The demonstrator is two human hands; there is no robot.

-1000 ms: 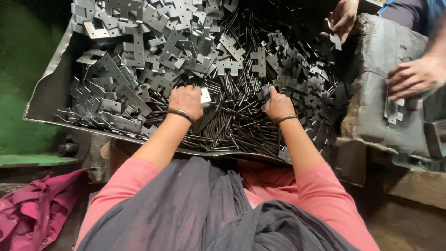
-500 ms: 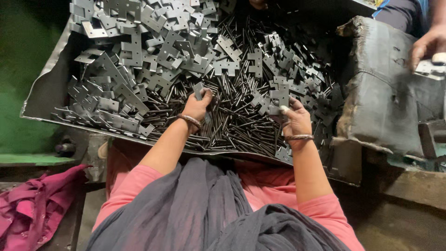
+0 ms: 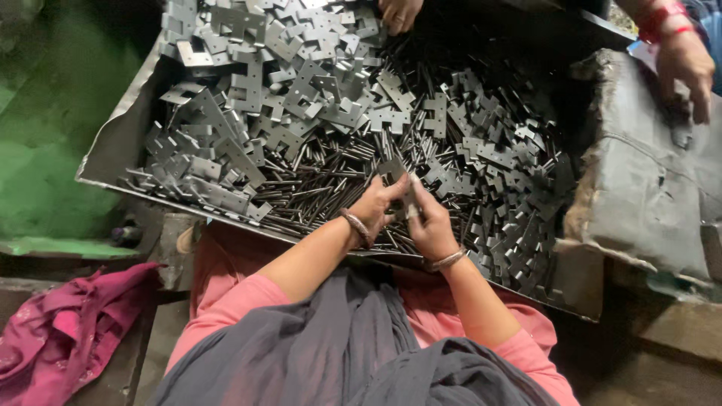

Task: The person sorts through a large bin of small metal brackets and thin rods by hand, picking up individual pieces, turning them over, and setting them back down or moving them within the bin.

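- Two own hands meet over the metal tray [image 3: 113, 162]: the left hand [image 3: 374, 207] and right hand [image 3: 431, 225] each have fingers pinched together on one flat hinge plate [image 3: 394, 170], held just above the thin steel pins [image 3: 331, 197].
- One bangle per wrist.
- Loose hinge plates [image 3: 286, 83] heap beyond, too many to count.
- Farthest, two co-worker hands: one [image 3: 400, 13] at the tray's top edge, one [image 3: 686, 66] on the grey block [image 3: 647, 180].
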